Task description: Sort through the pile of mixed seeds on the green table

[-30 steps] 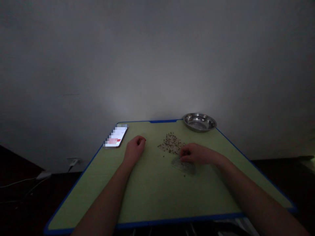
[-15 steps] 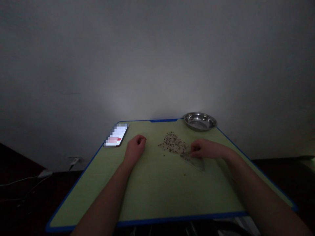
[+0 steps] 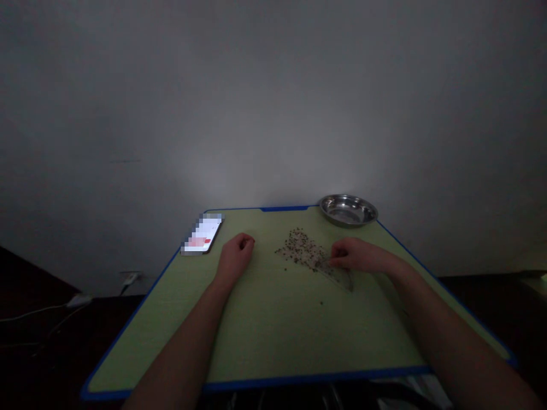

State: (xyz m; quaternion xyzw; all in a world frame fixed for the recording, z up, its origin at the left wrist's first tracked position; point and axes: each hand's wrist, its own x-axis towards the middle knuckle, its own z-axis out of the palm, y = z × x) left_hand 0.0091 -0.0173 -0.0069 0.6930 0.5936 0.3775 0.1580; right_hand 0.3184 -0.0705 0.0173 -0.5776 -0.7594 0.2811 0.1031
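My left hand rests on the table left of the pile, its fingers curled into a loose fist with nothing visible in them. Small dark bits mixed with pale grains form a loose pile in the middle; they look like beans or seeds, too small to name surely. At the pile's right edge, my right hand pinches a thin, see-through plastic piece. This piece slants down toward the tabletop, with its near edge faintly visible, and its exact kind is unclear.
A shallow steel bowl stands at the back right corner of the green, blue-edged table. A lit phone lies at the back left. Behind the table rises a grey wall. Single dark bits lie apart from the pile.
The plastic piece has tilted, and its near edge has shifted slightly up and left. My right hand has moved very little. My left hand stays where it was.
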